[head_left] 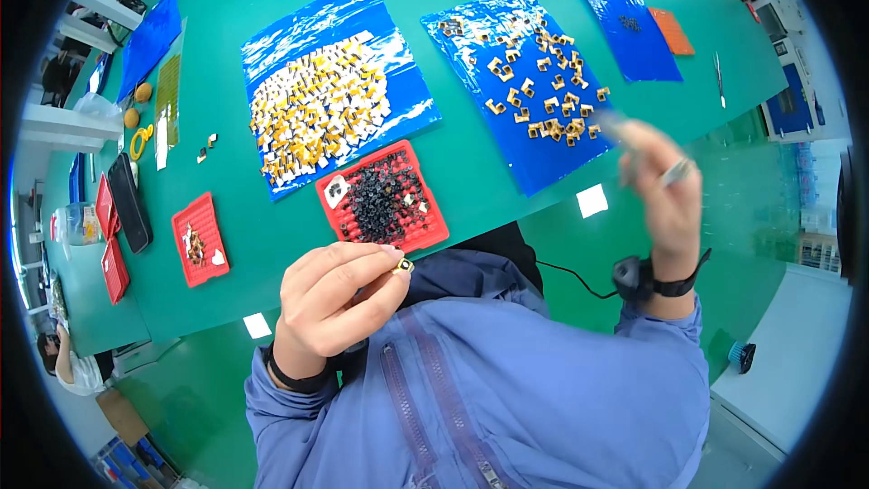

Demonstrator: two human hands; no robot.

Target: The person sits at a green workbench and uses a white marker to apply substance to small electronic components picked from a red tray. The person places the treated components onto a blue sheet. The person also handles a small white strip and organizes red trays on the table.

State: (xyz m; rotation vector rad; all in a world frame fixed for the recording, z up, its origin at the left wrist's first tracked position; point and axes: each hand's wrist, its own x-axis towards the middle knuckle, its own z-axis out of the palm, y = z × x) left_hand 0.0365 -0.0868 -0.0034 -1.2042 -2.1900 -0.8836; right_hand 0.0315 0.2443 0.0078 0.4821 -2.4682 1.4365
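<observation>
Head view: we look down over a green table (226, 244), and we place everything against the red tray (385, 197) of small black parts that lies just beyond our chest.
Left hand: our left hand (330, 303) sits just on the near side of the red tray, fingers curled in, with thumb and forefinger pinched narrow on a small gold-coloured part (405, 265).
Small part: it is held at the fingertips, over the near edge of the red tray's corner, clear of the table.
Right hand: our right hand (665, 190) is raised well to the right of the red tray, blurred; the fingers are closed around thin metal tweezers (677, 170).
Blue sheets: beyond the red tray lies a blue sheet (339, 86) heaped with white and yellow pieces; to its right, another blue sheet (525, 81) holds scattered tan frames.
Small tray: a smaller red tray (201, 238) lies to the left of the red tray.
</observation>
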